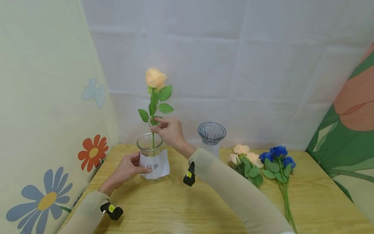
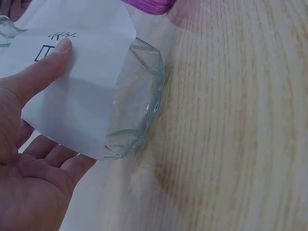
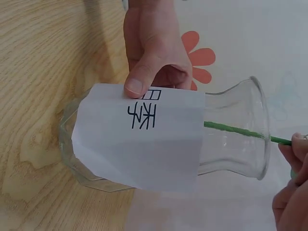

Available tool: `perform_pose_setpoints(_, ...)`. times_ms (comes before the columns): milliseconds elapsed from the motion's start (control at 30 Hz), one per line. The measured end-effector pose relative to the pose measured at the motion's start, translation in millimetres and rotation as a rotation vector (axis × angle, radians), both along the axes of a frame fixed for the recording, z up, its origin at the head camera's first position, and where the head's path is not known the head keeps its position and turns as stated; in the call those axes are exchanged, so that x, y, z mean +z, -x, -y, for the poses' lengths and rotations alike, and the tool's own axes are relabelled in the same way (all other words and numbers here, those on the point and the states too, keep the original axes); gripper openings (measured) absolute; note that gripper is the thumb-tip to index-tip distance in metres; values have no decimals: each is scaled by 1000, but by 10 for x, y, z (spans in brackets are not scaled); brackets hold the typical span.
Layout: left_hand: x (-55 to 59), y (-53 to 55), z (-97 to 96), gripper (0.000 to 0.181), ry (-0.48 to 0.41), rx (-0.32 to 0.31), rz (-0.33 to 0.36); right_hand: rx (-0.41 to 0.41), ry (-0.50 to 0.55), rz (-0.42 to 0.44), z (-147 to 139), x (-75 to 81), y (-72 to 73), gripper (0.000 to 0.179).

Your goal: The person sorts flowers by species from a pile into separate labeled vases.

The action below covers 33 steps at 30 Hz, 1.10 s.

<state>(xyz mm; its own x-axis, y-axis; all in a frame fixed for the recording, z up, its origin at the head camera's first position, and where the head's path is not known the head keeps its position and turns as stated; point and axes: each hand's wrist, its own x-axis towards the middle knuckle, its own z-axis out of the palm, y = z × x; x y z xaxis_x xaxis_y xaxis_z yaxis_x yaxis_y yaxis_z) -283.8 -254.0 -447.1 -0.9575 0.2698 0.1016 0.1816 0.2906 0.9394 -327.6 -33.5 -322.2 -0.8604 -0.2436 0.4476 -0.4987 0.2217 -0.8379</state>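
Observation:
A peach artificial rose [image 1: 155, 78] stands upright, its green stem [image 3: 231, 129] reaching down inside a clear glass vase [image 1: 142, 142]. My right hand [image 1: 170, 131] pinches that stem just above the vase's mouth. Lower down, my left hand [image 1: 127, 168] grips the vase from its left side, the thumb lying over a white paper label [image 3: 139, 144] with handwritten black characters. In the left wrist view the vase's faceted base [image 2: 156, 101] meets the wooden surface. The stem's lower end is hidden behind the label.
Right of the label, a bluish glass vase [image 1: 211, 133] stands at the back, partly hidden by my right arm. Peach roses [image 1: 252, 159] and blue roses [image 1: 279, 151] lie on the wooden table [image 1: 321, 201] at the right. A pale cloth backdrop [image 1: 263, 81] rises behind.

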Motion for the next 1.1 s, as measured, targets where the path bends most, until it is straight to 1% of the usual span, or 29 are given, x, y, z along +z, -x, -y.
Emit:
perform_pose_setpoints(200, -4, 5, -5, 76, 1, -6, 0, 23, -59, 43, 30, -63, -22, 36)
perform_pose_setpoints(433, -14, 11, -6, 76, -4, -11, 2, 47, -180, 42, 36, -121, -21, 34)
perform_pose_setpoints(533, -18, 14, -3, 77, -9, -7, 1, 54, -241, 38, 35, -121, -17, 34)
perform_pose_setpoints(633, -20, 16, -1, 77, -11, -11, 0, 62, -293, 41, 21, -91, -47, 31)
perform_pose_setpoints(767, -17, 13, -1, 76, -6, -11, -2, 30, -331, 57, -42, -9, -169, 27)
perform_pose_setpoints(833, -11, 13, -2, 76, -1, -7, -3, 12, -329, 65, -107, 35, -252, 25)
perform_pose_setpoints(900, -10, 19, -2, 76, 9, -1, -2, 14, -311, 68, -198, 69, -339, 23)
perform_pose_setpoints(1000, -2, 19, 1, 76, 25, 5, -3, 60, -285, 65, -375, 81, -470, 20)
perform_pose_setpoints(1100, 8, 3, 11, 76, 39, 10, -5, 114, -284, 66, -574, 47, -609, 19)
